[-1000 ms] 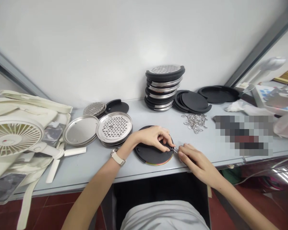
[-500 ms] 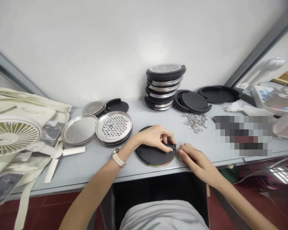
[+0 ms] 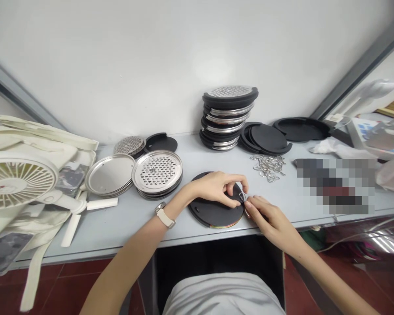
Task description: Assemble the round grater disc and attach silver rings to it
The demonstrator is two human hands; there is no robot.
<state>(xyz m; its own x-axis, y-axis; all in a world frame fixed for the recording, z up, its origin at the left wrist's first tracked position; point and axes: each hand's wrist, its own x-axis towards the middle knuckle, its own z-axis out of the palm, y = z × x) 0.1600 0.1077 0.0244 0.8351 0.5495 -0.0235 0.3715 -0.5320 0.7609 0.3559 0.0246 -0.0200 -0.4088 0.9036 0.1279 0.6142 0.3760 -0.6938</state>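
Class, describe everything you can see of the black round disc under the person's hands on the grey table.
The black disc is flat, round and matt, like rubber or plastic, and lies flat near the front edge of the grey table. Thin coloured layers, yellow and reddish, show along its front edge. The left hand rests on top of it, fingers pinching at its right rim. There the right hand meets it, holding a small metal ring against the edge. How the ring attaches is too small to tell.
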